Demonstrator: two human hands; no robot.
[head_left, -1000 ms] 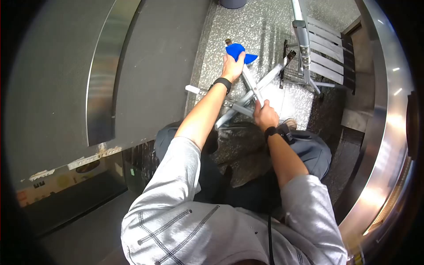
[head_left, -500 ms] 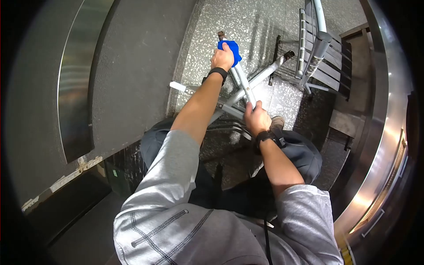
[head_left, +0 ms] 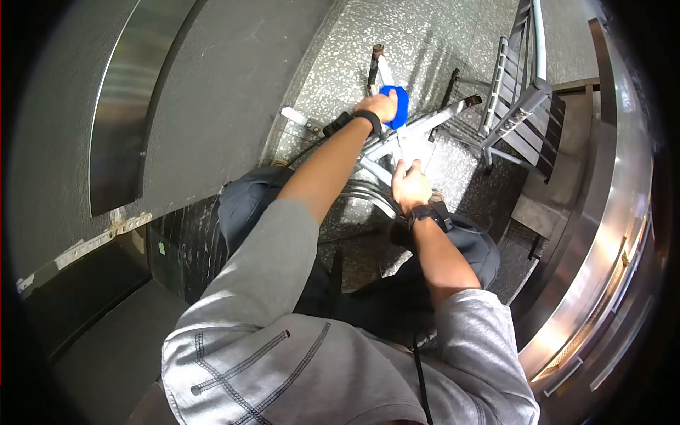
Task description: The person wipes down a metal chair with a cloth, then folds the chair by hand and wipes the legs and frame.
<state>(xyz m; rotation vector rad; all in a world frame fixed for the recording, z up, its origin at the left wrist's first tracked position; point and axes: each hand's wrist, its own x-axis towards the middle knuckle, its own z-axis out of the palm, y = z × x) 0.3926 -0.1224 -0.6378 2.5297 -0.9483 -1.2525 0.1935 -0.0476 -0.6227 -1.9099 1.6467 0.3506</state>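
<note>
A blue cloth (head_left: 400,110) is bunched in my left hand (head_left: 381,107), its fingers closed around it against a pale metal bar. That bar belongs to a metal chair frame (head_left: 440,117) tipped over on the floor between my legs, its crossed legs ending in dark, worn tips. Closer to me, my right hand (head_left: 412,187) grips the same bar near its lower end, thumb along the top. Part of the frame is hidden behind my left forearm and my hands.
A slatted metal chair (head_left: 524,117) stands at the right on the speckled floor (head_left: 340,67). A dark panel (head_left: 219,92) runs along my left side. Shiny metal equipment (head_left: 591,283) curves along the right. My knees flank the frame.
My left hand and the cloth have moved down the bar, closer to my right hand. The right hand keeps its grip on the bar, and the view has shifted slightly.
</note>
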